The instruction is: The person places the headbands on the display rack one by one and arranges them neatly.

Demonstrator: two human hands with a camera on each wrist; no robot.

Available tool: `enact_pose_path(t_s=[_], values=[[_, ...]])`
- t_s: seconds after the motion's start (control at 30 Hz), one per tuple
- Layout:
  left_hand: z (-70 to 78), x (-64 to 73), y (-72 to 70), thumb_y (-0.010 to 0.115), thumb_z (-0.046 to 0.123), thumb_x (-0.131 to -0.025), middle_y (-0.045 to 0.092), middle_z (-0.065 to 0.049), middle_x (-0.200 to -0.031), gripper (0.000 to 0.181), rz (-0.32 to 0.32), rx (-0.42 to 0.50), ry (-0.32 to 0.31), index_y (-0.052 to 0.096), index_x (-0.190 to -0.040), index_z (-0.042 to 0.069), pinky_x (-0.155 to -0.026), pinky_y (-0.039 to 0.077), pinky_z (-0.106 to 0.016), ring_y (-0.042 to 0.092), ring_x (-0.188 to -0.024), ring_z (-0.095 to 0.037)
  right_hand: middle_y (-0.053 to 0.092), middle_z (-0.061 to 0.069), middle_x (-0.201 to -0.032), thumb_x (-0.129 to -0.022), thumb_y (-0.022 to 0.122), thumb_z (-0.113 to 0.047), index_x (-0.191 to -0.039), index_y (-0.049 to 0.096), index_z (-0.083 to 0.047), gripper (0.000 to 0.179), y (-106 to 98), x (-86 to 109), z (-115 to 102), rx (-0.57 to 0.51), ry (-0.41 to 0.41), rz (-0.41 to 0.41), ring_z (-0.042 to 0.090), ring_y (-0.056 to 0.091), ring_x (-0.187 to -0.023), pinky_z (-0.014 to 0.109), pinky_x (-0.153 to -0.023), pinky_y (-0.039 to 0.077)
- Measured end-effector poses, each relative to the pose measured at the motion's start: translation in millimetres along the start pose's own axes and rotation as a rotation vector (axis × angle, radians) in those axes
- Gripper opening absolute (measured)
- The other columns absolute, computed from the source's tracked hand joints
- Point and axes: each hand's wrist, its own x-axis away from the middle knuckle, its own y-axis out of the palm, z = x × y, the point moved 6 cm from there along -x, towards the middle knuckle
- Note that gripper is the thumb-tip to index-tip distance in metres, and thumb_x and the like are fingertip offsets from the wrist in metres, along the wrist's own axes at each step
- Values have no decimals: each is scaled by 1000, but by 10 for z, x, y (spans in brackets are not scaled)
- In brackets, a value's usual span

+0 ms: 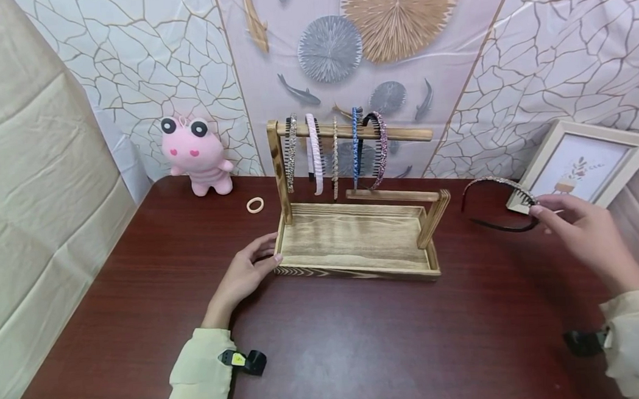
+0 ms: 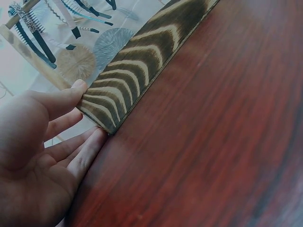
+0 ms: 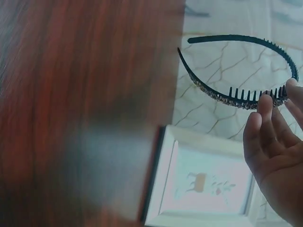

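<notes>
A wooden headband rack [image 1: 357, 271] stands mid-table, a shallow tray with two posts and bars. My left hand [image 1: 249, 271] holds its front left corner. In the left wrist view, the thumb [image 2: 79, 87] touches the corner's upper edge, with fingertips at its lower edge. On the upper bar hang several headbands, including a pink one [image 1: 316, 157], a blue one [image 1: 356, 151] and a purple sparkly one [image 1: 383, 150]. Off to the right, my right hand [image 1: 590, 232] pinches a sparkly headband with black teeth [image 3: 213, 93] near its middle, in the air before the picture frame.
A white picture frame [image 1: 624, 144] leans at the back right. Left of the rack, a pink plush toy [image 1: 198, 155] sits against the patterned backdrop [image 1: 190, 67]. A pale ring [image 1: 249, 210] lies on the dark red table [image 1: 350, 344] near the rack's left post.
</notes>
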Motion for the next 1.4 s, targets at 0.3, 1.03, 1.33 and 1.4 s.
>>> enact_pose_path(t_s=[0.3, 1.03, 1.33, 1.4], values=[[13, 7, -14, 66, 13, -96, 59, -21, -134, 53, 4, -30, -4, 48, -146, 8, -91, 49, -32, 56, -124, -35, 69, -25, -77, -97, 64, -12, -106, 66, -20, 13, 82, -94, -211, -170, 64, 48, -3, 62, -60, 12, -55, 47], [-3, 8, -54, 69, 17, -95, 62, -15, -131, 51, 13, -35, 4, 53, -143, 15, -90, 51, -31, 59, -122, -30, 74, -7, -90, -89, 72, -1, -117, 68, -7, 29, 283, -277, -909, -623, 59, 0, 5, 69, -67, 12, -67, 52], [70, 15, -25, 66, 11, -96, 59, -23, -133, 53, 2, -34, 5, 49, -145, 6, -91, 50, -34, 57, -124, -37, 73, 1, -86, -86, 70, 9, -110, 71, 0, 25, 445, -387, -1204, -793, -60, 88, 9, 68, -63, 16, -62, 54], [153, 45, -13, 66, 9, -96, 58, -24, -133, 53, -3, -37, -1, 48, -145, 3, -93, 50, -38, 56, -124, -38, 73, 2, -86, -86, 70, 9, -110, 71, 1, 25, 475, -404, -1257, -795, -82, 103, 9, 68, -63, 16, -62, 54]])
